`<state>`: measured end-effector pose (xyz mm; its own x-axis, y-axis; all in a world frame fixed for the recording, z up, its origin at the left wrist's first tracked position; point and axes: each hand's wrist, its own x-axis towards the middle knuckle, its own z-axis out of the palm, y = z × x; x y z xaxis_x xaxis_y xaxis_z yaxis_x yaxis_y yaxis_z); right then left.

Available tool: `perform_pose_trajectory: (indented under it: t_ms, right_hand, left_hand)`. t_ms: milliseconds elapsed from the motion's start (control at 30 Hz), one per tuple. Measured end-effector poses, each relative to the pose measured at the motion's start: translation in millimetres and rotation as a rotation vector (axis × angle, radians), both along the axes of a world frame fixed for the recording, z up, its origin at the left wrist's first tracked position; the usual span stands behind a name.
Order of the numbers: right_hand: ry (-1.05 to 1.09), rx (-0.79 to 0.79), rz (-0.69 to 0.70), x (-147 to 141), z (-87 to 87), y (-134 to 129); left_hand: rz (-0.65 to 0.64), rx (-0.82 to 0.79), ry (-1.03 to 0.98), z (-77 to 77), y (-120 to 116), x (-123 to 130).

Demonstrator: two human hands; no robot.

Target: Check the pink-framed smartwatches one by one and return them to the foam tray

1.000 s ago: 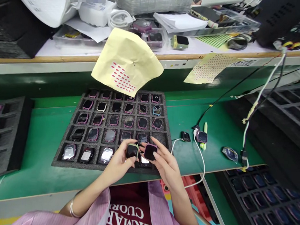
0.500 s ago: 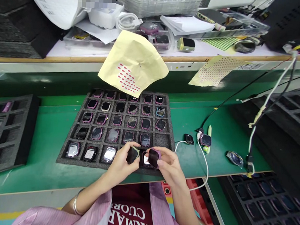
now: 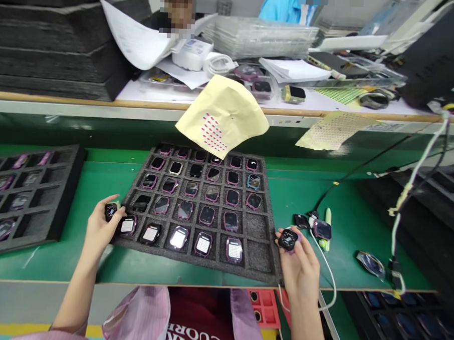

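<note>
A purple-cased smartwatch body (image 3: 289,239), its dark screen lit with small marks, is held by my right hand (image 3: 301,266) at the right edge of the black foam tray (image 3: 259,245). Beyond the tray's left edge, my left hand (image 3: 101,228) grips a smartwatch body with a light green case (image 3: 111,211). Its thumb reaches toward a purple watch (image 3: 127,225) in the front left compartment. Several watches along the front row, such as one purple-cased watch (image 3: 233,249), show white screens. Watches in the rows behind have mostly dark screens.
Another foam tray (image 3: 68,193) with watches lies left. To the right are a cabled watch (image 3: 322,229), a black charging pad (image 3: 300,222) and a bagged item (image 3: 371,265). A yellow sticker sheet (image 3: 229,110) hangs from the shelf edge. Another person (image 3: 179,12) sits across.
My hands have parted from the tray's front middle, left hand to its left end and right hand to its right edge, each with its watch. The view has shifted, bringing a person into sight.
</note>
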<state>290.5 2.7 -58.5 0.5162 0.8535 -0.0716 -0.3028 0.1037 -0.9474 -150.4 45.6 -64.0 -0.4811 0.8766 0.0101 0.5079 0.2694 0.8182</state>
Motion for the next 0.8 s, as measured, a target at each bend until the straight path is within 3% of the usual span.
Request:
perform_pose_trajectory:
  t_ms: [167,400,467,567,633,733,800]
  right_hand:
    - [0.042,0.070,0.007,-14.5,-0.9,5.0]
    - [0.139,-0.038,0.103,-16.8,-1.5,-14.0]
    - [0.152,-0.068,0.125,-10.4,5.9,-14.0]
    - [0.094,-0.061,0.227,-7.9,27.8,-5.0]
    - [0.065,-0.048,0.392,-16.0,45.3,7.4]
    - [0.056,-0.052,0.723,-41.3,66.2,33.7]
    - [0.060,-0.073,0.919,-61.0,73.3,54.1]
  left_hand:
    - [0.005,-0.012,-0.039,0.0,-4.5,-2.1]
    - [0.060,-0.087,-0.041,-1.2,-57.1,-24.3]
    - [0.094,-0.052,-0.049,4.4,-63.4,-28.0]
    - [0.134,0.114,0.033,26.9,-53.0,-22.2]
    - [0.037,0.196,0.056,47.8,-35.7,-8.1]
    - [-0.299,0.175,-0.008,74.6,-4.1,26.8]
    - [-0.520,0.103,-0.041,83.3,15.3,53.2]
